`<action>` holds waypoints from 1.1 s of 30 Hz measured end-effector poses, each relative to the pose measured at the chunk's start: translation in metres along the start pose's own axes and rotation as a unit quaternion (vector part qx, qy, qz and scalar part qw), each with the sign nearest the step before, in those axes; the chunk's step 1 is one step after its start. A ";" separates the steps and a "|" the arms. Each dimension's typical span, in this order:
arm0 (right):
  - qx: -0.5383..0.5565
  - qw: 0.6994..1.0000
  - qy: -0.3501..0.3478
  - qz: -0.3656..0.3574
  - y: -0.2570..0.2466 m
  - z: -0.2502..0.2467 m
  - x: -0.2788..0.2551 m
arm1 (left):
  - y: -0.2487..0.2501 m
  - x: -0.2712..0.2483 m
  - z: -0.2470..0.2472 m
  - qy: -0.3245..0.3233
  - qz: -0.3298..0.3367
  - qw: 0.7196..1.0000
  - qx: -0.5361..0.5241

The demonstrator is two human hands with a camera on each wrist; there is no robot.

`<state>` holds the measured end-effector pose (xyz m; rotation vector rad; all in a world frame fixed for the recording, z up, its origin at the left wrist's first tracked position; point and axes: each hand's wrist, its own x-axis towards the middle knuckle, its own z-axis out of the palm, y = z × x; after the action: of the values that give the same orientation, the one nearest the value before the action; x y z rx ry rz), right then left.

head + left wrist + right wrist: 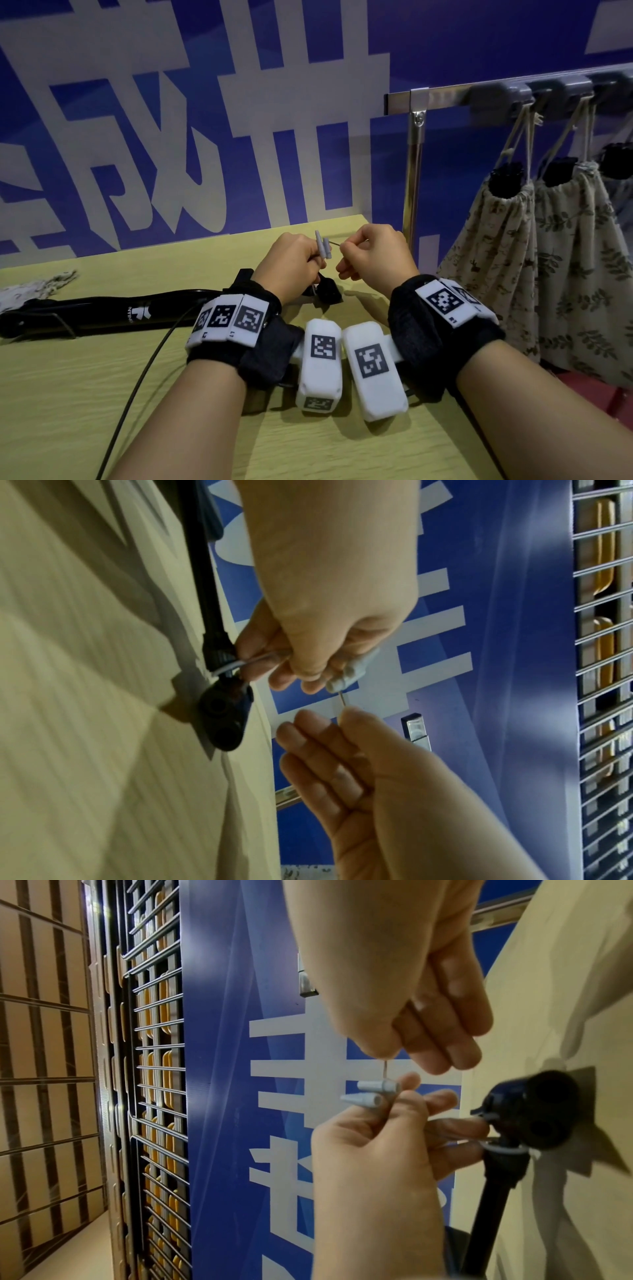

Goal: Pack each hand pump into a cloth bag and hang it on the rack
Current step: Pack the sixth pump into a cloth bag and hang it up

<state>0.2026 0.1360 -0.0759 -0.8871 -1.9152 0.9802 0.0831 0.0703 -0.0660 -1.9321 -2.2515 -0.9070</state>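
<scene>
While the black hand pump (pixel 102 313) is lying lengthwise along the left side of the pale wooden worktop (pixel 102 394), both hands are meeting just above its far-right end. The left hand (pixel 291 263) is curling its fingers around a small cluster of grey nozzle adapters (pixel 323 247), which are sticking up past the knuckles; a thin white tie (pixel 503 1149) is running from them down to the pump's hose near its black valve head (pixel 534 1112). That head, with two round openings, is resting on the worktop just beside the left hand's fingers. The right hand (pixel 375 253) is pinching a thin metal needle (pixel 386 1069) between thumb and forefinger, its tip touching one of the grey adapters, while the other fingers are folding loosely beneath.

A thin black hose (pixel 144 370) is trailing from the pump toward the near edge of the worktop. At the far-left corner, a patterned cloth bag (pixel 37 289) is lying crumpled, just beyond the pump's handle end. Off to the right, past the worktop's edge, a metal rack (pixel 416 144) is standing against the blue wall (pixel 445 44), and two leaf-print bags (pixel 507 253) are hanging from its grey hooks (pixel 496 97) by their drawstrings, each with a black pump end poking out of its gathered mouth. A third black end is showing at the right edge of the head view, though its bag is mostly out of sight. Both wrists are wearing dark straps carrying white marker blocks.
</scene>
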 end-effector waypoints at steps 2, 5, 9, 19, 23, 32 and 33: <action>0.017 1.000 0.001 0.015 0.000 -0.002 0.000 | 0.002 0.001 -0.001 -0.001 0.015 1.000 0.019; 0.059 0.997 -0.013 0.044 0.000 -0.004 -0.001 | 0.003 0.001 -0.002 0.001 0.029 0.999 0.041; 0.054 0.997 -0.008 0.054 0.000 -0.005 -0.001 | 0.003 0.002 -0.002 -0.007 0.041 0.998 0.052; 0.044 0.988 -0.079 0.127 -0.008 -0.008 -0.004 | 0.003 0.002 -0.004 -0.008 0.051 0.996 0.068; 0.058 0.975 -0.148 0.153 -0.011 -0.002 -0.011 | -0.002 -0.002 0.004 -0.018 -0.015 0.999 -0.043; 0.138 0.963 -0.145 0.178 0.000 0.006 -0.004 | -0.005 0.003 0.023 0.002 -0.099 0.968 -0.233; 0.133 0.965 -0.140 0.175 0.000 0.006 -0.003 | -0.005 0.004 0.023 0.003 -0.100 0.966 -0.238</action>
<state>0.1989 0.1322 -0.0794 -0.9860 -1.8269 1.6075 0.0856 0.0834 -0.0854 -1.8624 -2.4273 -1.6067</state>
